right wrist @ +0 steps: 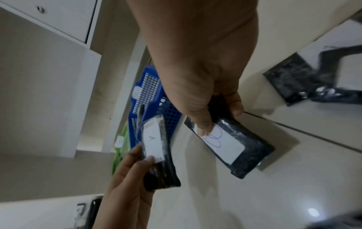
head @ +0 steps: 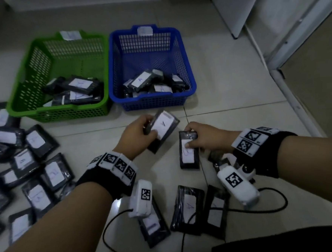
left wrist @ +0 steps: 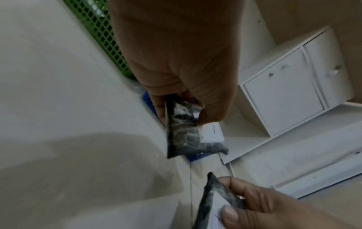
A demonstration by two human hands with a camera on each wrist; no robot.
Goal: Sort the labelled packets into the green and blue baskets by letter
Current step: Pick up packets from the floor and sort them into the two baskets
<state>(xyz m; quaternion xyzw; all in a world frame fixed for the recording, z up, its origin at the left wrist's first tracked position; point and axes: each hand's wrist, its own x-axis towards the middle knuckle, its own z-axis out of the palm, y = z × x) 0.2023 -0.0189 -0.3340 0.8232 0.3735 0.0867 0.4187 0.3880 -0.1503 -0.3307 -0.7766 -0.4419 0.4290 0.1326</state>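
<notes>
The left hand (head: 135, 135) pinches a black plastic-wrapped packet with a white label marked A (head: 162, 131), thumb on the label, held just in front of the blue perforated plastic basket (head: 183, 51). The right hand (head: 205, 137) grips a second black wrapped packet with a white label (head: 189, 150), thumb pressed on the label; its letter looks like a B in the right wrist view, though blurred. The green perforated plastic basket (head: 27, 66) stands touching the blue one's left side, both holding packets. Loose black labelled packets (head: 34, 164) crowd the tiled floor (head: 237, 85) toward its left edge.
</notes>
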